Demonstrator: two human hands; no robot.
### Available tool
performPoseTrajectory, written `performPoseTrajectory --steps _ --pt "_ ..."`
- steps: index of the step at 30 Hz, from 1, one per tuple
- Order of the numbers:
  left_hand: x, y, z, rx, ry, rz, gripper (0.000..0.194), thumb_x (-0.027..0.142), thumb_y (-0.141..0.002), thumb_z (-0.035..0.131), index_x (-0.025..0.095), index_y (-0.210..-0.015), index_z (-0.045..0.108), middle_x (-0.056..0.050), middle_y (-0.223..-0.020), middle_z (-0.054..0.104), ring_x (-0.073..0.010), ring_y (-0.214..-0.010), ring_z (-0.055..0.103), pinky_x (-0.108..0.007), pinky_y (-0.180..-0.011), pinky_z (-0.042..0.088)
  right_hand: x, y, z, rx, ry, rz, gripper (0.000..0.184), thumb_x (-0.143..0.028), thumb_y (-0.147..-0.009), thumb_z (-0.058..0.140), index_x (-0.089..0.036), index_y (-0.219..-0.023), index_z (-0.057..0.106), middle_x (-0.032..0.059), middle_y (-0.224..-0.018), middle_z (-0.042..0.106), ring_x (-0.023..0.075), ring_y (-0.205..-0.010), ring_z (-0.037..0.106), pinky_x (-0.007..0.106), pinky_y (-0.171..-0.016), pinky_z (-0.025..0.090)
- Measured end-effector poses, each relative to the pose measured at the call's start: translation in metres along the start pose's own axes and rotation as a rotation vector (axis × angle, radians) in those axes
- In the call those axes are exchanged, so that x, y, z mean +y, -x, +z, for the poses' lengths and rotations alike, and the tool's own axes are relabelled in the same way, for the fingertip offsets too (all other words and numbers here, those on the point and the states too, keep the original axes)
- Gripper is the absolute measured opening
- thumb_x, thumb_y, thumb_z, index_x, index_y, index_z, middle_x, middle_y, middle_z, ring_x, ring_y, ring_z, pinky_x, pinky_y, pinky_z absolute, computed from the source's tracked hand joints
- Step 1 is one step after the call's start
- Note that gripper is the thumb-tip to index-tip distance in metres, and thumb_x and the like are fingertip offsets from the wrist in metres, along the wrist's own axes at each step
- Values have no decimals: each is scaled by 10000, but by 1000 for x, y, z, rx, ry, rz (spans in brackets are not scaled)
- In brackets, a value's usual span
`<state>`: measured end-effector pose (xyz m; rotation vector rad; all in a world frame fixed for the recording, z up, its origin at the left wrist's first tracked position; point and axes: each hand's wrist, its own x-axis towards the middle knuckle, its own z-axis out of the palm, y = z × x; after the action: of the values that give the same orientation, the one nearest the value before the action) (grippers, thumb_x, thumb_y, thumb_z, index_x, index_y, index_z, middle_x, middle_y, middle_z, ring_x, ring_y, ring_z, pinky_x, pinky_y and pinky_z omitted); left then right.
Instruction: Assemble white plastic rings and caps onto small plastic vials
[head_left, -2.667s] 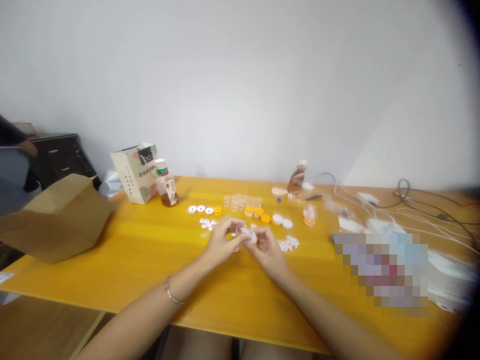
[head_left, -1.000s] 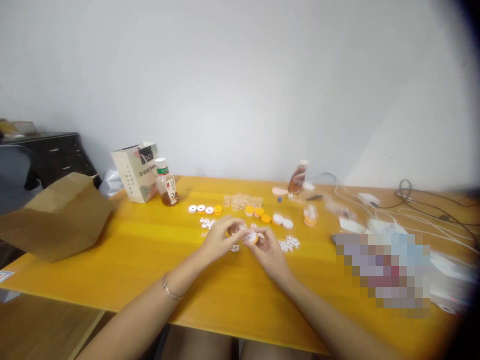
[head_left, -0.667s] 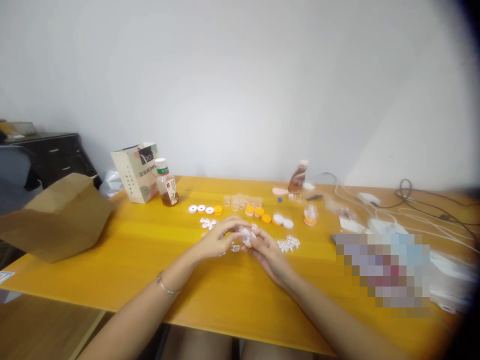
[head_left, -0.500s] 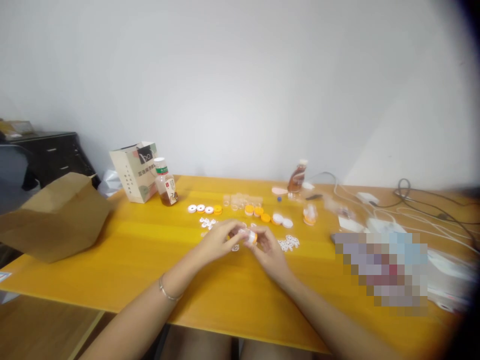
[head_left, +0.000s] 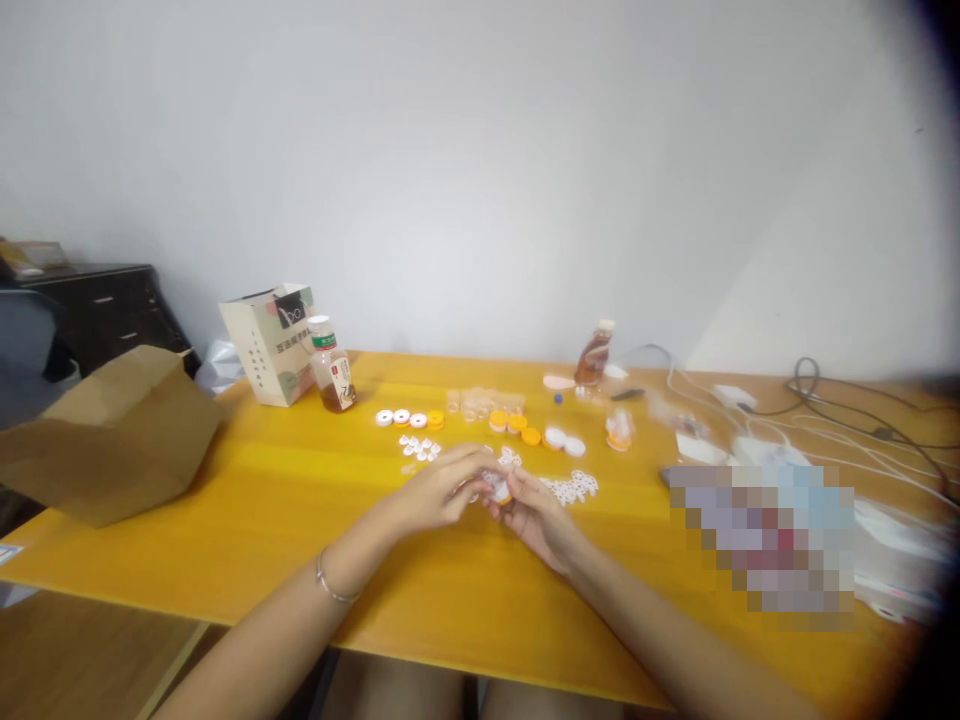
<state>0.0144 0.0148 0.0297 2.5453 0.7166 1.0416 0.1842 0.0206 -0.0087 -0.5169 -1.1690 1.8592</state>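
Note:
Above the middle of the table, both hands are closed round a small round white-and-orange piece (head_left: 499, 489), which looks like a cap. My left hand (head_left: 442, 487) has its thumb and fingers at the left side of it. From the right and below, my right hand (head_left: 538, 512) grips it, its orange edge facing down. Whether a smaller part sits between the fingers is blurred. Just beyond lie small white cut-out pieces (head_left: 574, 487) and a group of small white parts (head_left: 418, 447). White and orange round caps (head_left: 401, 416) stand in a row behind.
More orange caps (head_left: 531, 436) and clear small cups (head_left: 480, 402) lie farther back. A drink bottle (head_left: 331, 365) stands by a paper bag (head_left: 262, 350) on the left, a brown bag (head_left: 112, 435) nearer. Another bottle (head_left: 594, 352) and cables (head_left: 817, 400) are at the right.
The white-and-orange piece has been tilted, so its white side faces up and the orange edge is lower. My right hand has turned under it, and both hands have dropped slightly.

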Motion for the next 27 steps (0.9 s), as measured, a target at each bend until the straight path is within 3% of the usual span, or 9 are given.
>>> performPoseTrajectory --steps 2,5,9,12,16,22,24,27 --pt "-1 0 0 2 15 -14 267 152 -839 369 178 -1086 469 -89 -1035 528 -171 -984 473 -315 -859 377 0 -2 0 26 30 -34 191 -345 -741 575 -200 -857 529 19 -815 605 118 -693 551 284 -704 422" --pt "-2 0 1 59 -21 -132 315 213 -834 407 189 -1148 417 -90 -1084 510 -179 -986 474 -313 -849 381 2 -6 2 131 190 -198 257 -317 -675 649 -230 -858 490 -1 -840 599 135 -768 553 308 -781 408" --pt "-4 1 2 41 -92 -274 253 301 -825 426 173 -1038 478 -53 -865 574 -153 -757 518 -273 -703 410 3 -4 4 190 362 -310 277 -321 -674 646 -246 -855 451 6 -889 577 163 -883 526 319 -818 394" --pt "-3 0 3 33 -115 -201 212 264 -833 403 164 -998 491 -56 -844 564 -154 -758 501 -270 -702 398 2 1 5 146 369 -282 227 -352 -709 603 -243 -824 440 -7 -809 568 148 -755 522 303 -724 410" --pt "0 0 4 5 -154 -93 232 199 -828 393 155 -1044 468 -72 -868 534 -161 -790 480 -279 -729 394 2 3 7 101 167 -211 200 -370 -720 584 -237 -748 438 -32 -691 533 113 -595 460 249 -574 365" --pt "2 0 4 -82 -122 -9 302 133 -829 361 169 -1115 452 -94 -971 501 -170 -911 469 -279 -793 398 4 -1 6 57 -134 59 262 -451 -771 475 -200 -702 506 -21 -588 486 80 -445 346 230 -445 275" --pt "4 -1 4 -80 -71 -20 328 120 -832 348 186 -1140 438 -92 -1017 492 -166 -951 466 -282 -823 394 4 -4 5 39 -149 69 263 -445 -776 472 -196 -712 524 -17 -598 496 78 -448 355 231 -447 285" --pt "5 -2 4 -31 -14 -70 370 156 -828 394 210 -1194 382 -90 -1116 468 -175 -1027 444 -308 -886 368 4 -8 4 86 -131 -25 206 -425 -765 503 -220 -752 526 -16 -674 537 91 -507 424 235 -474 322"
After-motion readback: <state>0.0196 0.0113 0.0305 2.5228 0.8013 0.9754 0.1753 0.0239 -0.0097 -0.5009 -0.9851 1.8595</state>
